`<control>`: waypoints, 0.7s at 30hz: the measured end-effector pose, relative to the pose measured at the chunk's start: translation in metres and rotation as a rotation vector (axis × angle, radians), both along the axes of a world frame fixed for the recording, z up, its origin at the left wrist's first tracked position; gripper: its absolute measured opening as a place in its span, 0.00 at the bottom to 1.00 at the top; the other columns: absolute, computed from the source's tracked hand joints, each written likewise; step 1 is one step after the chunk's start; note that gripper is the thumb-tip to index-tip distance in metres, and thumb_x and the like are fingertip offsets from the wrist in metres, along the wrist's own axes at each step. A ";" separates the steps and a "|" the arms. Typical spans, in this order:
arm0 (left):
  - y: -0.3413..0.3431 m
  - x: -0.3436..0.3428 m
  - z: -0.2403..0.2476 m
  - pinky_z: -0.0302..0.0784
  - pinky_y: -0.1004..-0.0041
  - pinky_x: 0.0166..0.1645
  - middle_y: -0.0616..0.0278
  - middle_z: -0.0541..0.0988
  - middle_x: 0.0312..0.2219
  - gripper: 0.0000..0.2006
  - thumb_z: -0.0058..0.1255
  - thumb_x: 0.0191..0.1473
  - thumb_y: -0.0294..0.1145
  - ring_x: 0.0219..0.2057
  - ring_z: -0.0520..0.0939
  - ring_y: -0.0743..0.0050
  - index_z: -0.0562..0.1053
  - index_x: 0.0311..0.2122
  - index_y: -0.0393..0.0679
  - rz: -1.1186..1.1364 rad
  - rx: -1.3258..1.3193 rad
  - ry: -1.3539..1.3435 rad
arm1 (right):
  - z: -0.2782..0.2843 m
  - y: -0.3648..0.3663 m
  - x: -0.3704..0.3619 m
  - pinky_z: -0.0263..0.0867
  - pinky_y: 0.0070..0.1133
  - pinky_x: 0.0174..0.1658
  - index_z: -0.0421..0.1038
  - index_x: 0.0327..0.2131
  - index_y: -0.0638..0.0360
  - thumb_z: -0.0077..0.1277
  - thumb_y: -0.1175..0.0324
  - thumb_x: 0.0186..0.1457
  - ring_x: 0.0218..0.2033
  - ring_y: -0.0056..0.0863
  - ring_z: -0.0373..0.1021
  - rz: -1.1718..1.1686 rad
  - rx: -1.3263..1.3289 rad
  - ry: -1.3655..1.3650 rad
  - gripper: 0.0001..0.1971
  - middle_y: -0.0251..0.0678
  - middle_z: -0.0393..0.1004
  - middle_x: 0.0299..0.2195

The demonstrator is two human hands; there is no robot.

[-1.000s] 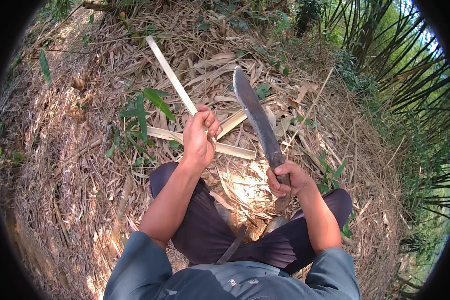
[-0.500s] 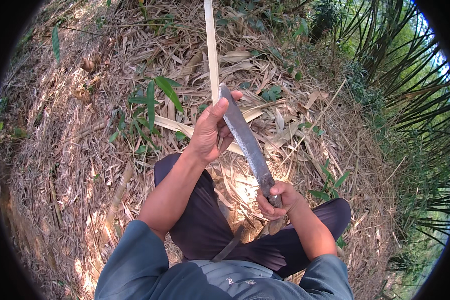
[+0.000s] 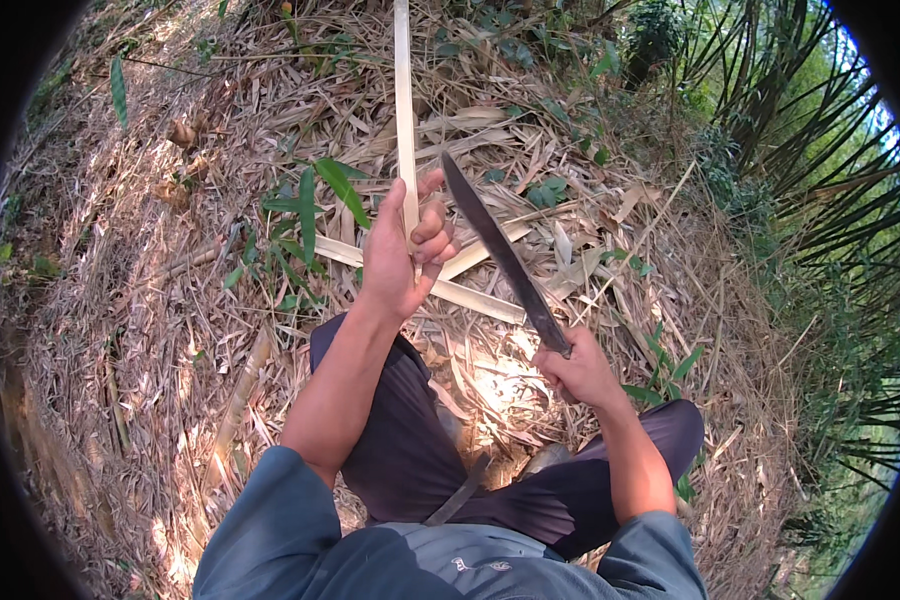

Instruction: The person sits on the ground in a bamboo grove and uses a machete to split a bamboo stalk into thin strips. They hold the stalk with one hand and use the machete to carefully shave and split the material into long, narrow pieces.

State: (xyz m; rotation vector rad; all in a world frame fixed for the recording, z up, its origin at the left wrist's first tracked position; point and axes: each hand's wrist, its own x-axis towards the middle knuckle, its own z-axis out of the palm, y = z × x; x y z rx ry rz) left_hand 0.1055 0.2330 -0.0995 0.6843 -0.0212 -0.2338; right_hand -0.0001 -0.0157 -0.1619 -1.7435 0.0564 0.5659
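Observation:
My left hand (image 3: 402, 250) is closed around a long pale strip (image 3: 403, 90), which looks like split bamboo and runs away from me past the view's upper edge. The hand's fingers curl with the palm turned partly up. In my right hand (image 3: 582, 370) is the handle of a machete (image 3: 505, 258), gripped in a fist over my right knee. Its dark blade slants up and left, its tip just right of my left fingers and apart from the strip. The handle is mostly hidden by my fingers.
More pale strips (image 3: 478, 301) lie crossed on the dry leaf litter beyond my knees. A dark, narrow curved piece (image 3: 460, 490) sits between my legs. Green leafy shoots (image 3: 307, 212) rise left of my left hand. Dense stalks and foliage (image 3: 810, 200) stand at the right.
The machete's tip has come away from the strip and its blade has turned more edge-on. My right hand has risen slightly. My left hand has rotated, and the strip has shifted a little left.

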 end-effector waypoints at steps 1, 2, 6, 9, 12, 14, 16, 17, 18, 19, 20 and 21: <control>0.002 0.000 0.004 0.50 0.80 0.18 0.75 0.56 0.15 0.18 0.30 0.71 0.45 0.13 0.55 0.87 0.67 0.49 0.41 0.042 0.041 0.078 | 0.006 -0.003 0.003 0.62 0.28 0.23 0.70 0.20 0.63 0.56 0.63 0.46 0.14 0.31 0.67 -0.096 -0.214 -0.197 0.12 0.37 0.68 0.12; -0.002 -0.001 0.002 0.51 0.80 0.18 0.74 0.57 0.15 0.17 0.30 0.71 0.44 0.13 0.55 0.87 0.67 0.47 0.41 0.034 0.085 0.125 | 0.009 -0.008 0.005 0.63 0.31 0.24 0.71 0.22 0.63 0.55 0.64 0.44 0.14 0.35 0.67 -0.200 -0.441 -0.391 0.11 0.40 0.68 0.12; -0.023 -0.015 -0.007 0.56 0.77 0.17 0.72 0.58 0.13 0.16 0.27 0.71 0.41 0.09 0.58 0.83 0.66 0.42 0.42 -0.053 0.303 0.240 | 0.005 -0.021 0.013 0.64 0.35 0.26 0.71 0.22 0.62 0.56 0.62 0.41 0.17 0.45 0.68 -0.442 -0.599 -0.559 0.11 0.44 0.68 0.13; -0.042 -0.034 -0.004 0.57 0.74 0.15 0.70 0.57 0.11 0.17 0.25 0.71 0.41 0.07 0.57 0.77 0.66 0.42 0.40 -0.205 0.475 0.262 | -0.001 -0.027 0.014 0.65 0.36 0.26 0.71 0.22 0.59 0.58 0.61 0.41 0.17 0.46 0.69 -0.448 -0.701 -0.605 0.12 0.42 0.69 0.14; -0.055 -0.045 -0.003 0.57 0.74 0.14 0.68 0.57 0.10 0.17 0.24 0.71 0.40 0.07 0.57 0.77 0.65 0.42 0.39 -0.293 0.511 0.239 | -0.011 -0.030 0.017 0.62 0.34 0.24 0.66 0.17 0.58 0.60 0.60 0.43 0.17 0.46 0.69 -0.423 -0.771 -0.824 0.16 0.43 0.67 0.14; -0.056 -0.049 -0.001 0.55 0.77 0.14 0.67 0.59 0.11 0.15 0.29 0.70 0.40 0.09 0.57 0.78 0.66 0.41 0.39 -0.384 0.543 0.216 | -0.013 -0.027 0.018 0.63 0.34 0.23 0.66 0.17 0.57 0.63 0.56 0.44 0.18 0.45 0.69 -0.394 -0.766 -0.909 0.18 0.41 0.68 0.14; -0.055 -0.053 -0.008 0.54 0.77 0.13 0.68 0.59 0.11 0.14 0.32 0.70 0.39 0.08 0.56 0.79 0.66 0.40 0.41 -0.483 0.570 0.156 | -0.013 -0.024 0.020 0.64 0.34 0.23 0.67 0.16 0.56 0.63 0.57 0.43 0.18 0.44 0.70 -0.351 -0.736 -0.937 0.18 0.40 0.69 0.14; -0.054 -0.056 -0.013 0.52 0.78 0.11 0.68 0.58 0.10 0.15 0.35 0.70 0.44 0.06 0.56 0.79 0.66 0.39 0.43 -0.480 0.480 0.189 | -0.013 -0.025 0.021 0.65 0.34 0.23 0.68 0.17 0.57 0.62 0.59 0.42 0.18 0.44 0.70 -0.332 -0.754 -0.935 0.15 0.40 0.70 0.15; -0.053 -0.056 -0.016 0.51 0.78 0.11 0.68 0.57 0.10 0.15 0.34 0.71 0.44 0.06 0.55 0.79 0.65 0.38 0.43 -0.492 0.481 0.170 | -0.016 -0.027 0.024 0.66 0.33 0.24 0.69 0.18 0.56 0.63 0.58 0.42 0.19 0.43 0.71 -0.336 -0.757 -0.870 0.15 0.39 0.71 0.16; -0.052 -0.056 -0.017 0.51 0.78 0.11 0.69 0.57 0.10 0.15 0.34 0.71 0.44 0.06 0.54 0.80 0.65 0.38 0.43 -0.504 0.482 0.152 | -0.021 -0.030 0.026 0.67 0.33 0.25 0.70 0.19 0.56 0.63 0.57 0.41 0.20 0.41 0.72 -0.339 -0.760 -0.805 0.15 0.37 0.72 0.16; -0.051 -0.055 -0.018 0.51 0.78 0.11 0.69 0.57 0.09 0.15 0.33 0.71 0.43 0.06 0.54 0.80 0.65 0.37 0.43 -0.514 0.481 0.133 | -0.023 -0.033 0.029 0.67 0.32 0.25 0.71 0.20 0.56 0.63 0.56 0.40 0.20 0.40 0.73 -0.340 -0.763 -0.742 0.15 0.36 0.73 0.17; -0.051 -0.053 -0.019 0.50 0.79 0.11 0.70 0.57 0.09 0.15 0.31 0.71 0.43 0.05 0.52 0.80 0.64 0.37 0.44 -0.520 0.487 0.131 | -0.024 -0.033 0.029 0.68 0.32 0.25 0.71 0.20 0.55 0.63 0.55 0.41 0.21 0.41 0.74 -0.357 -0.776 -0.708 0.15 0.36 0.74 0.18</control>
